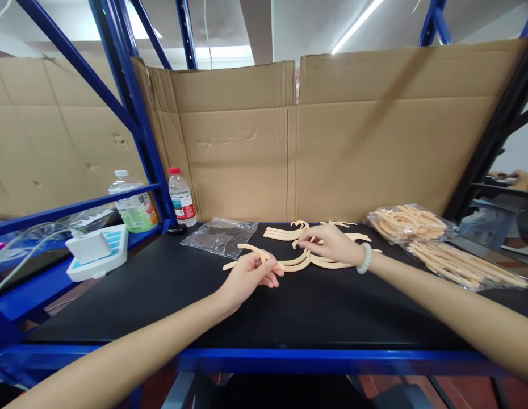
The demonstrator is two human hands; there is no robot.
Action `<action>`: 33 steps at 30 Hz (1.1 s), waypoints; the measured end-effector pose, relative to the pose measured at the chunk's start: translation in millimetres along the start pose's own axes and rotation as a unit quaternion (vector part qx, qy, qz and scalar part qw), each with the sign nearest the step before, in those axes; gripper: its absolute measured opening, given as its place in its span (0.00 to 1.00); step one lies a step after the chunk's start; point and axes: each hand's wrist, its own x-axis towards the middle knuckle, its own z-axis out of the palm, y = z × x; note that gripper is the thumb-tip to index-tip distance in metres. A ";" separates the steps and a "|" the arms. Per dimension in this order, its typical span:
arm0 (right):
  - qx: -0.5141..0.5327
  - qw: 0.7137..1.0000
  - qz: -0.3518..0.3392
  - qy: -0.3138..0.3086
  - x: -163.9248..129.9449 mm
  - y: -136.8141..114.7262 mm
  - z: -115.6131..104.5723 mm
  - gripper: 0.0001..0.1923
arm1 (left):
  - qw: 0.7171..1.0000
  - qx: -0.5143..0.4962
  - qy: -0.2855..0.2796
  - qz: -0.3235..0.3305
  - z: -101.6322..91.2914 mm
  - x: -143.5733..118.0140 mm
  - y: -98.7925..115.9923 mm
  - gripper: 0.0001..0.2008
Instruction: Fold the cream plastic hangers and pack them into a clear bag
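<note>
My left hand [254, 271] is closed around a curved beige hanger arm [250, 247], whose end sticks out above the fingers. Over the loose pieces, my right hand [330, 244] has its fingers pinched at a small beige hanger hook [294, 245], partly hidden by the fingertips. Below and between the hands lie several curved hanger arms [332, 263] spread in two fans. Behind them is a stack of similar arms [281, 233], and another hook [301, 224] rests beside it.
An empty clear plastic bag [221, 236] lies at the back left. A water bottle [181, 199] stands behind it. At the right are bags of curved pieces [406, 223] and long sticks [464, 266]. A cardboard wall [238, 159] closes the back; a power strip [100, 255] sits left.
</note>
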 end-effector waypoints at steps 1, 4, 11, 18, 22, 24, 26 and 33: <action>-0.019 0.999 0.025 -0.007 4.5 14.8 -1.4 0.08 | 0.999 -0.026 0.014 -0.017 -0.5 0.4 -0.3 0.14; -0.065 0.994 0.083 -0.010 12.6 55.1 2.5 0.04 | 0.996 -0.071 0.038 -0.031 -1.7 0.6 0.5 0.13; -0.104 0.987 0.121 -0.012 13.5 87.6 27.7 0.05 | 0.983 -0.158 0.086 -0.049 -11.1 1.5 1.6 0.10; -0.066 0.990 0.111 0.058 13.0 78.1 12.4 0.04 | 0.971 -0.210 0.113 -0.027 -27.3 -2.2 2.3 0.10; -0.010 0.991 0.081 0.101 0.3 54.6 -14.0 0.06 | 0.965 -0.229 0.122 -0.036 -35.1 -5.8 6.2 0.09; 0.038 0.989 0.066 0.129 -11.4 38.8 -22.1 0.11 | 0.964 -0.235 0.117 -0.042 -36.0 -6.7 6.8 0.10; 0.066 0.987 0.050 0.138 -24.7 23.0 -24.5 0.14 | 0.965 -0.237 0.103 -0.047 -35.4 -7.2 6.1 0.11; 0.002 0.988 -0.016 0.152 -53.1 -5.9 -9.8 0.09 | 0.968 -0.240 0.034 -0.058 -34.0 -10.6 7.2 0.10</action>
